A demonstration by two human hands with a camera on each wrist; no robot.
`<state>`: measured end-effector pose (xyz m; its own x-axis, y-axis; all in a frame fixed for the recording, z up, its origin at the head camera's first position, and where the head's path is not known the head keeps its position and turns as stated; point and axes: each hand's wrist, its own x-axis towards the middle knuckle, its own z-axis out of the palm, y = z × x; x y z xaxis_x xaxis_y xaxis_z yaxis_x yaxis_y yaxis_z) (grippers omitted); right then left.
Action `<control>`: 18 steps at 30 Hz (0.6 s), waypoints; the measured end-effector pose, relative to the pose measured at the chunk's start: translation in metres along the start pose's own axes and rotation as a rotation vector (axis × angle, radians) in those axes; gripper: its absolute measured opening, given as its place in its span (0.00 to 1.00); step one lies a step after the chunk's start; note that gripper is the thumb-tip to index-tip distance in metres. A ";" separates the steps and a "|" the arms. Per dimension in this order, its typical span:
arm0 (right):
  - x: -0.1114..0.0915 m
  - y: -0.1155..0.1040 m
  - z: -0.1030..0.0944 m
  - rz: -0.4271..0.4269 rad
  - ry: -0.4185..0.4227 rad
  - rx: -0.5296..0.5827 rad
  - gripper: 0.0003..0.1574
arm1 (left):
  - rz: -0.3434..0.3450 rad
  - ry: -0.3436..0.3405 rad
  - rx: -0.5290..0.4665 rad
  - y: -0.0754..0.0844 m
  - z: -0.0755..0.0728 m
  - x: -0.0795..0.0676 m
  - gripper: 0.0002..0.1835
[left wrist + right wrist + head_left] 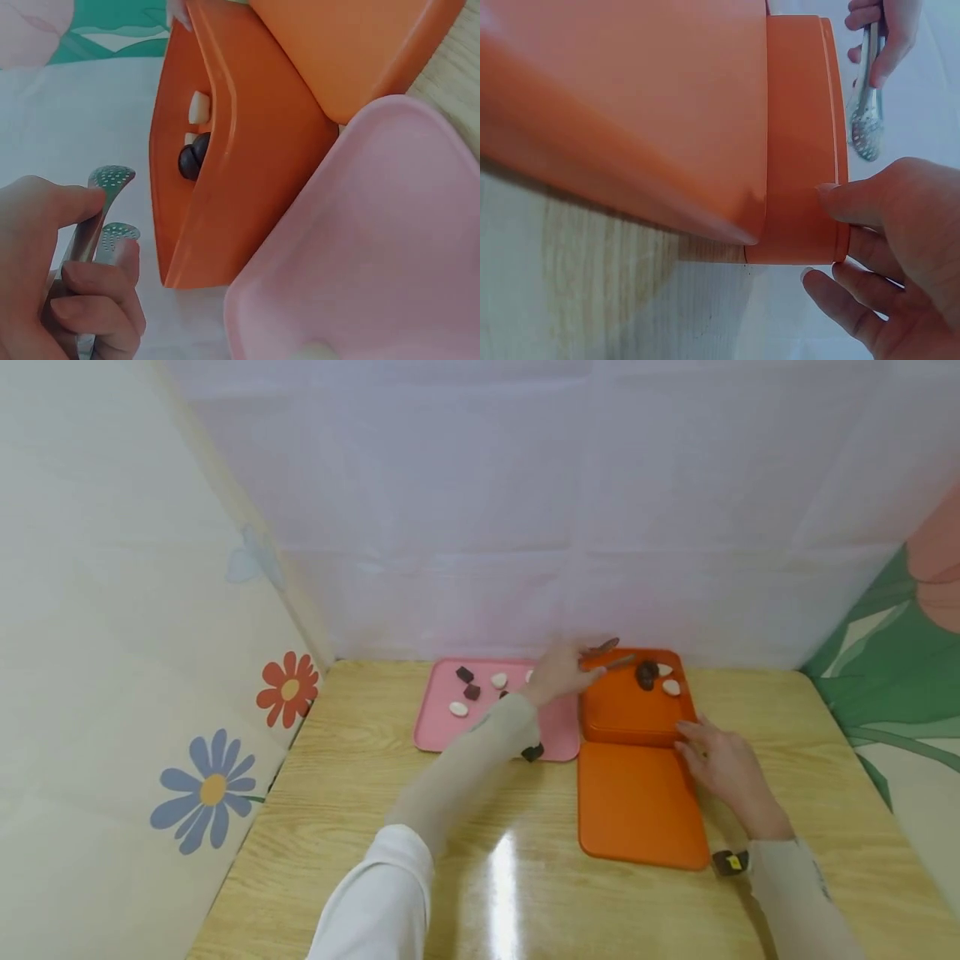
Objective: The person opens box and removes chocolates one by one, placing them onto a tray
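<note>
Holds metal tongs (85, 238) in the left hand (558, 675), with the thumb on one side and bent fingers on the other. Has the two tips spread apart, near the back left corner of the orange box (626, 714). Pinches the front right corner of that box with the right hand (731, 770), with the thumb on the front wall and bent fingers round the side. Has dark brown lumps (646, 676) and white pieces (671, 687) lying close together in the box, toward the back right. Has a pink tray (558, 731) just left of the box, with brown chunks (472, 692) and white bits (458, 709) on it. Has a flat orange piece (641, 806) right in front of the box, on the wooden table (360, 735).
</note>
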<state>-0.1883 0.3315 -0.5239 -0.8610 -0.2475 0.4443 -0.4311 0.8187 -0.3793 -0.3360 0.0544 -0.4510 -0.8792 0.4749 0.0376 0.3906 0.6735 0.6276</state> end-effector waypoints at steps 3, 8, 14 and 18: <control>0.000 0.002 -0.001 0.002 -0.001 0.003 0.22 | -0.004 0.001 0.037 0.001 0.010 0.010 0.29; 0.001 0.003 -0.002 -0.011 0.010 -0.010 0.21 | -0.052 -0.008 0.132 0.005 0.022 0.023 0.25; 0.001 0.003 0.000 -0.006 -0.005 -0.011 0.22 | -0.113 -0.034 0.148 0.006 0.033 0.031 0.22; 0.000 0.002 0.000 -0.008 0.005 -0.015 0.22 | -0.106 -0.027 0.226 0.006 0.040 0.035 0.22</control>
<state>-0.1892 0.3332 -0.5252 -0.8560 -0.2518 0.4516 -0.4343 0.8241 -0.3637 -0.3533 0.0973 -0.4775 -0.9121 0.4079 -0.0420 0.3503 0.8283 0.4373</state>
